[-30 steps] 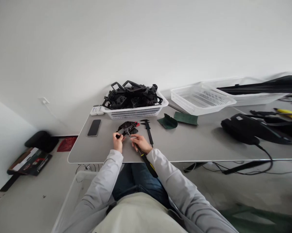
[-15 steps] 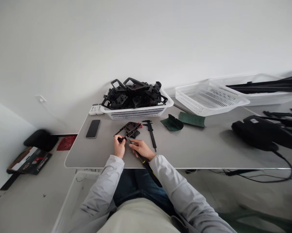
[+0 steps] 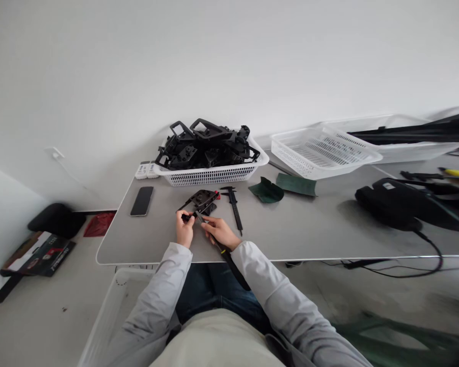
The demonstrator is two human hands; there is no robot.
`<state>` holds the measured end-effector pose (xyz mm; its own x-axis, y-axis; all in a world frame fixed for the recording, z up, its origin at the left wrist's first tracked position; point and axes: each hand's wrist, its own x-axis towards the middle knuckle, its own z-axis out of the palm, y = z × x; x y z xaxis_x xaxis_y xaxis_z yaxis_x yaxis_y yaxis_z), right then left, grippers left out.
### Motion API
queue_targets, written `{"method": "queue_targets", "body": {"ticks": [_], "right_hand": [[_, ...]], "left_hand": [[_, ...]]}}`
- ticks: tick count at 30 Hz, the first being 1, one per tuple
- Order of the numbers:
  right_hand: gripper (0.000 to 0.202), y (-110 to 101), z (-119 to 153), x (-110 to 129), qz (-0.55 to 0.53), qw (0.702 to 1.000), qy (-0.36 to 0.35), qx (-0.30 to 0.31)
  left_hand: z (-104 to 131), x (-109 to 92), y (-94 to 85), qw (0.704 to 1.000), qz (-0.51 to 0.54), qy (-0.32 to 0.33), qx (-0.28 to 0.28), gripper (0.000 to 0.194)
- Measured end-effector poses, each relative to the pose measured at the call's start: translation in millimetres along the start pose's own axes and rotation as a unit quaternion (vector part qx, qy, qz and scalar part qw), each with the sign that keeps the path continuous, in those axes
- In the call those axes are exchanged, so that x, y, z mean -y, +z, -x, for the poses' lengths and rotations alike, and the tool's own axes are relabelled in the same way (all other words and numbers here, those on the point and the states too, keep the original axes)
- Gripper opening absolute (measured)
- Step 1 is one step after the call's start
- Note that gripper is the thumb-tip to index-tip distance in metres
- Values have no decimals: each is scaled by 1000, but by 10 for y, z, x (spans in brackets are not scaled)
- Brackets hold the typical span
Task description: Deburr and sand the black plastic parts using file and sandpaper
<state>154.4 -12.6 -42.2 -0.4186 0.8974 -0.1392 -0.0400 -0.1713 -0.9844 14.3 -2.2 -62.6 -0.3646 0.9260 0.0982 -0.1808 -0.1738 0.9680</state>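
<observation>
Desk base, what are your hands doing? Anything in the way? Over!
Left hand holding black part. Right hand gripping long-handled tool, tip at the part. Caliper lies to the right, not blocking.

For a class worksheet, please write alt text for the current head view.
A person's left hand holds a dark part at a grey table; the right hand holds a tool, its metal blade close to the part. Behind is a white basket of black parts.

- Left hand (image 3: 185,230) — fingers curled, just beside the right fingers
- Right hand (image 3: 222,233) — fingers bent, tips toward the left fingers
- Forearms (image 3: 157,295) angled inward behind the fingers
</observation>
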Motion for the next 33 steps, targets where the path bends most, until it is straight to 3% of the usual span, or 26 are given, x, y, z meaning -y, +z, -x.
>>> {"method": "queue_targets", "body": {"ticks": [3,8,16,26,29,33], "right_hand": [[55,-21,-21,10,-52,998,-16,-12],[42,-138,-141,67,-179,969,-27,-169],[41,-136,-346,122,-229,941,-21,-250],[36,-171,-162,195,-220,941,-48,-255],[33,-266,-155,262,-238,923,-30,-299],[28,-363,-194,318,-260,926,33,-270]], "left_hand": [[7,-50,40,998,46,-25,-18,36],[37,-141,91,995,85,-36,-48,45],[56,-227,62,989,135,-58,-28,40],[-127,-372,-138,980,183,-66,-43,34],[-150,-399,-191,977,195,-87,-16,30],[-165,-363,-164,970,193,-143,42,23]]}}
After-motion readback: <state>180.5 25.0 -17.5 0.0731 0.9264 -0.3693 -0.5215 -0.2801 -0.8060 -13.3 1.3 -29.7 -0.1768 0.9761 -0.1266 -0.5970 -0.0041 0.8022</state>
